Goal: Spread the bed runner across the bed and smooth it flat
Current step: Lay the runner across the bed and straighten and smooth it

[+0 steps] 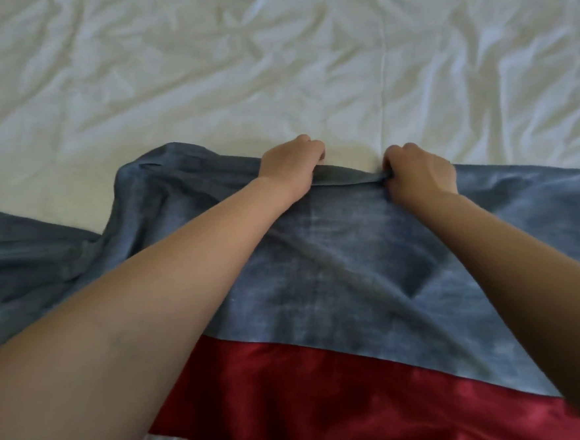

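Observation:
The bed runner (346, 264) is grey-blue cloth with a shiny red band along its near side. It lies across the near part of the bed (203, 81), which is covered by a creased white sheet. My left hand (290, 166) and my right hand (421, 173) are both closed on the runner's far edge, close together near the middle. The stretch of edge between them is pulled taut. To the left the runner is bunched and folded over; to the right it lies flatter and runs out of view.
Wrinkled white sheet fills the whole far half of the view, with a seam line (384, 86) running away from me. My forearms cross over the runner's near part and hide some of the cloth.

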